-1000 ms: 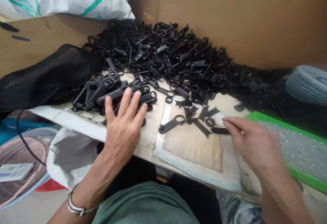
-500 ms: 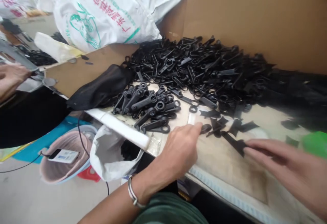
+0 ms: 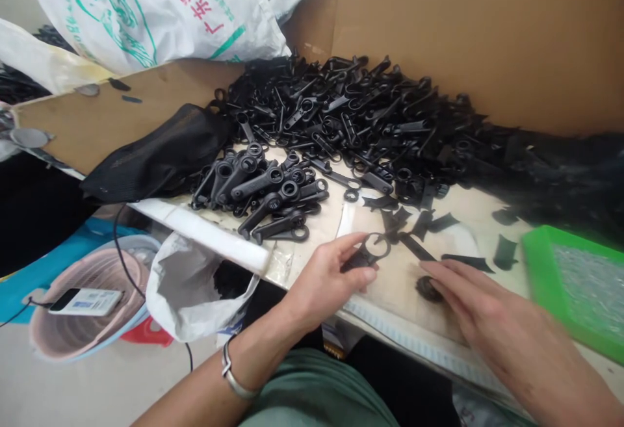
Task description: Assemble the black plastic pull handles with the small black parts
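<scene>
In the head view, my left hand (image 3: 331,277) is closed round a black plastic arm with a ring end (image 3: 377,246); the ring sticks out past the fingertips. My right hand (image 3: 482,303) has its fingers together at a small round black part (image 3: 429,288), which looks ribbed and is partly covered by the fingertips. Flat curved black pieces (image 3: 443,221) lie scattered on the table just beyond both hands. Left of them sits a small stack of black ring-ended arms (image 3: 260,183).
Behind is a large heap of loose black parts (image 3: 336,112) against a cardboard wall (image 3: 478,30). A green tray (image 3: 539,255) of small clear pieces stands right. A black cloth-like bag (image 3: 156,154), a white sack (image 3: 166,11) and a pink basket (image 3: 53,329) with a phone are at left.
My left hand has lifted a ring-ended arm off the table. My right hand has moved left, from a flat black piece to the round part. The view has shifted right.
</scene>
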Action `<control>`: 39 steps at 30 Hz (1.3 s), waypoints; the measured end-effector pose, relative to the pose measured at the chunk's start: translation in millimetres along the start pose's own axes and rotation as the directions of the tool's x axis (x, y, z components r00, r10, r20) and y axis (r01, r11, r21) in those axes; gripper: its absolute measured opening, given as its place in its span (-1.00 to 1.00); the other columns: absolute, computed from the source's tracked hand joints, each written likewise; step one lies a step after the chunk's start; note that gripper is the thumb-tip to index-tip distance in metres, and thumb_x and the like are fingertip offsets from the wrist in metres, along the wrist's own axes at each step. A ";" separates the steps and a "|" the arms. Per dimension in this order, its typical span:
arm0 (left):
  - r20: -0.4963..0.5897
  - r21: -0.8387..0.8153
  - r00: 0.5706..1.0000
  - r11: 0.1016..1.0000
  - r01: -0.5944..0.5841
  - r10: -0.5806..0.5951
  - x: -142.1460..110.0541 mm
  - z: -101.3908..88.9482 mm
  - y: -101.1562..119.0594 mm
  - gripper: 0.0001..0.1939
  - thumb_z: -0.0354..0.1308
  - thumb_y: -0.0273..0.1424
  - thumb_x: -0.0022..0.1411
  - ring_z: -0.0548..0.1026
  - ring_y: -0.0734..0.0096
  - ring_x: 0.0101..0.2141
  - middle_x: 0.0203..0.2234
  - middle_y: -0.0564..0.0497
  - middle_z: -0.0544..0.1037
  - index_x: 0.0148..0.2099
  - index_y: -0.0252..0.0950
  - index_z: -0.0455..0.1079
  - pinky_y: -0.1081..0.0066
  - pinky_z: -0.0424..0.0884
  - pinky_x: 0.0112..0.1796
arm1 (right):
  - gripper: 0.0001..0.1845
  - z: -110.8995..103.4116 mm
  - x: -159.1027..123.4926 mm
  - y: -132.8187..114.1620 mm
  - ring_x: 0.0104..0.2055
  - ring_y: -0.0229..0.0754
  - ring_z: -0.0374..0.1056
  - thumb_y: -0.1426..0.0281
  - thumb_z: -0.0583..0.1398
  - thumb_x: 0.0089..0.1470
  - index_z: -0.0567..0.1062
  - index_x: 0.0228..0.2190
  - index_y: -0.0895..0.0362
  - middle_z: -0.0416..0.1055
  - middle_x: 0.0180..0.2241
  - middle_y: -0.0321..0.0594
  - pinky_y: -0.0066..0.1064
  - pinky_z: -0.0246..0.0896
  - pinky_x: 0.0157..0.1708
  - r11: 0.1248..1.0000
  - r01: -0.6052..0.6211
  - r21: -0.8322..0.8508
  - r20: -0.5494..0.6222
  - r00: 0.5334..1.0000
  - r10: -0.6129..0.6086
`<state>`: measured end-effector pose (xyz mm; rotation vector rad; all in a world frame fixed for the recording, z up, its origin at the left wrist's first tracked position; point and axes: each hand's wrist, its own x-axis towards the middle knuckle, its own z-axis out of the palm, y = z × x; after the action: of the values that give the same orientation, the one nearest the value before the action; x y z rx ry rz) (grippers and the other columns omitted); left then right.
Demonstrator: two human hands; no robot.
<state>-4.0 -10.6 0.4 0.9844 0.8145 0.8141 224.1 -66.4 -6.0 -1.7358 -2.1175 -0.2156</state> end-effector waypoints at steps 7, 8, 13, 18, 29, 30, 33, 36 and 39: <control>-0.049 0.138 0.995 0.987 -0.083 0.091 -2.1 -1.8 -1.9 -0.33 0.27 -0.55 0.12 0.28 0.24 0.23 0.25 -0.12 0.36 0.29 -0.36 0.27 0.32 0.23 0.20 | -0.59 12.4 -6.2 12.1 -0.20 -0.08 0.56 0.16 0.01 0.32 0.56 -0.12 0.07 0.59 -0.15 -0.15 -0.33 0.50 -0.36 0.990 0.142 0.027 0.081 0.986 -0.144; -0.057 0.082 0.996 0.995 -0.056 0.061 -2.7 -1.1 -0.9 -0.36 0.26 -0.53 0.15 0.32 0.22 0.20 0.23 -0.13 0.38 0.29 -0.34 0.27 0.32 0.30 0.13 | -0.62 8.4 -5.9 14.0 -0.19 -0.08 0.57 0.15 0.05 0.29 0.56 -0.10 0.06 0.60 -0.14 -0.17 -0.33 0.51 -0.36 0.988 0.142 0.056 0.080 0.986 -0.146; 0.040 -0.397 0.989 0.906 0.144 -0.140 -4.7 4.1 0.8 -0.65 0.21 -0.41 0.26 0.48 0.18 0.01 0.17 -0.21 0.42 0.08 -0.34 0.48 0.39 0.44 -0.23 | -0.67 -17.0 2.8 -3.9 -0.49 -0.31 0.48 0.11 0.21 0.19 0.55 -0.08 -0.03 0.59 -0.16 -0.30 -0.53 0.42 -0.56 0.951 0.029 0.307 -0.026 0.999 -0.022; 0.136 -0.545 0.984 0.821 0.169 -0.113 -6.0 11.7 -1.8 -0.75 0.15 -0.45 0.32 0.27 0.04 0.25 0.24 -0.20 0.35 0.02 -0.32 0.52 0.26 0.39 0.02 | -0.79 -11.5 18.2 -51.9 -0.24 -0.30 0.51 0.33 0.27 0.17 0.56 -0.12 0.01 0.52 -0.03 -0.27 -0.55 0.49 -0.26 0.868 -0.070 0.491 -0.170 0.970 0.175; 0.199 -0.188 0.977 0.981 -0.040 0.078 -16.8 9.9 -4.5 -0.54 0.00 -0.28 0.45 0.25 0.13 0.26 0.30 -0.04 0.30 0.35 -0.10 0.22 0.13 0.16 0.24 | -0.79 9.9 38.0 -55.6 -0.34 -0.34 0.42 0.40 0.32 0.10 0.55 -0.18 0.09 0.46 -0.17 -0.23 -0.54 0.50 -0.34 0.838 -0.025 0.546 -0.173 0.975 0.142; 0.208 -0.108 0.972 0.990 -0.087 0.109 -17.9 8.7 -3.0 -0.53 -0.02 -0.28 0.46 0.25 0.16 0.27 0.30 -0.01 0.29 0.36 -0.08 0.19 0.15 0.13 0.26 | -0.79 9.1 38.1 -55.5 -0.34 -0.34 0.41 0.41 0.33 0.10 0.55 -0.18 0.08 0.45 -0.17 -0.24 -0.54 0.49 -0.36 0.828 -0.030 0.559 -0.158 0.977 0.142; 0.234 0.122 0.961 0.977 -0.177 0.145 -21.4 4.1 2.5 -0.52 -0.07 -0.27 0.48 0.29 0.24 0.23 0.27 0.03 0.34 0.38 -0.07 0.15 0.23 0.08 0.28 | -0.82 7.4 35.6 -58.1 -0.35 -0.34 0.41 0.41 0.33 0.09 0.53 -0.21 0.08 0.44 -0.18 -0.24 -0.54 0.50 -0.36 0.813 -0.033 0.581 -0.125 0.984 0.129; 0.240 0.288 0.966 0.943 -0.165 0.096 -23.2 -2.6 5.3 -0.52 -0.05 -0.23 0.46 0.40 0.22 0.12 0.17 0.03 0.44 0.37 -0.06 0.16 0.23 0.16 0.24 | -0.82 4.5 29.0 -62.2 -0.32 -0.31 0.46 0.43 0.31 0.10 0.53 -0.20 0.09 0.42 -0.13 -0.19 -0.51 0.52 -0.32 0.757 -0.071 0.650 -0.070 0.986 0.153; 0.222 0.401 0.972 0.901 -0.165 0.079 -21.9 -7.7 4.1 -0.55 -0.03 -0.21 0.45 0.46 0.26 0.01 -0.01 0.05 0.53 0.32 -0.07 0.23 0.28 0.26 0.15 | -0.72 -0.6 21.6 -62.2 -0.21 -0.27 0.50 0.41 0.27 0.15 0.53 -0.07 0.02 0.38 0.01 -0.17 -0.46 0.54 -0.20 0.585 -0.168 0.793 0.112 0.985 0.132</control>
<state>-21.5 -25.3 6.2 1.4888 0.7714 0.6429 160.7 -60.7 11.0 -1.3121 -1.6346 0.7420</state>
